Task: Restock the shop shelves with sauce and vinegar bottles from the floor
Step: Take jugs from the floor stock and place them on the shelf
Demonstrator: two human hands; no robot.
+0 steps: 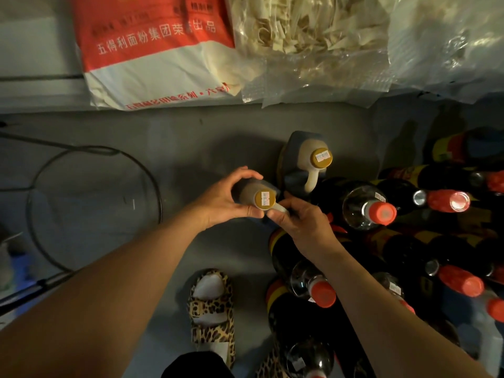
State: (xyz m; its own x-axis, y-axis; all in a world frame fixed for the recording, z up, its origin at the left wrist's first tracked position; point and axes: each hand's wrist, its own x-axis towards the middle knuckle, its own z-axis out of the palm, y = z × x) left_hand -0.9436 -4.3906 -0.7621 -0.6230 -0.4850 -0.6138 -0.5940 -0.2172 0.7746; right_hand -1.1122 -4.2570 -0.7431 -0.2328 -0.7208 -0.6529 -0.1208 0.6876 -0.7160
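A pale jug with a yellow cap (264,199) is held over the grey floor, seen from above. My left hand (226,199) curls round its body from the left. My right hand (297,222) grips its handle on the right. A second jug with a yellow cap (321,158) stands on the floor just behind it. Several dark sauce bottles with red caps (381,212) stand packed together on the floor to the right, under and beyond my right forearm.
A red and white flour sack (152,55) and clear bags of dried noodles (308,36) lie at the top. A black wire ring stand (90,208) sits at the left. My foot in a leopard-print sandal (211,309) stands beside the bottles.
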